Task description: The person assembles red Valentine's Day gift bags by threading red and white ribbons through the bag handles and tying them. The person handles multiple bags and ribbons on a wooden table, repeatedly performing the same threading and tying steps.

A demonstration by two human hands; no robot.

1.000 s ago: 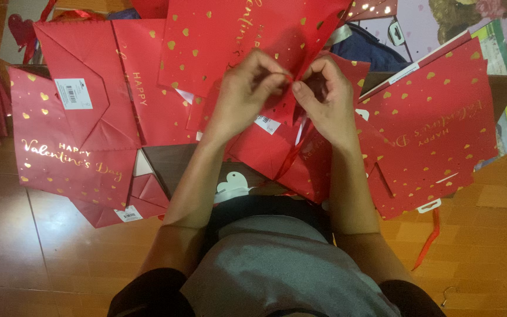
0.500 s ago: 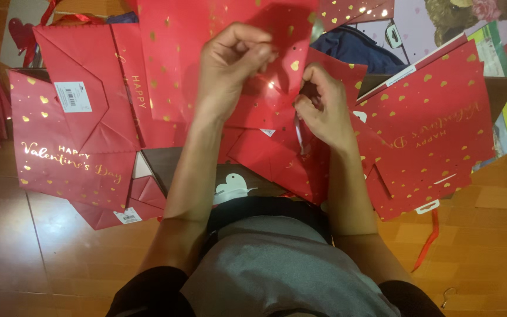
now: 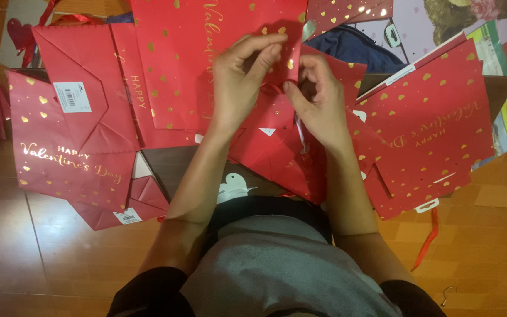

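My left hand [image 3: 243, 76] pinches the upper edge of a red paper gift bag [image 3: 271, 149] with gold hearts, fingers bent over its rim. My right hand [image 3: 318, 100] grips the same bag just to the right, thumb pressed on the fold near a thin ribbon handle. The bag lies flattened and tilted between my forearms, its lower part resting toward my lap. A large flat red bag [image 3: 206, 53] lies behind my hands.
More flat red gift bags lie around: a stack at left [image 3: 71, 135] with white sticker labels, another at right [image 3: 435, 135]. A brown box edge [image 3: 168, 164] shows beneath. A red ribbon [image 3: 426, 243] hangs over the wooden floor [image 3: 30, 252]. Blue cloth [image 3: 347, 50] lies behind.
Both hands have moved up and slightly apart along the bag's top edge, then closed in again near the fold. The bag has been opened out and lifted a little.
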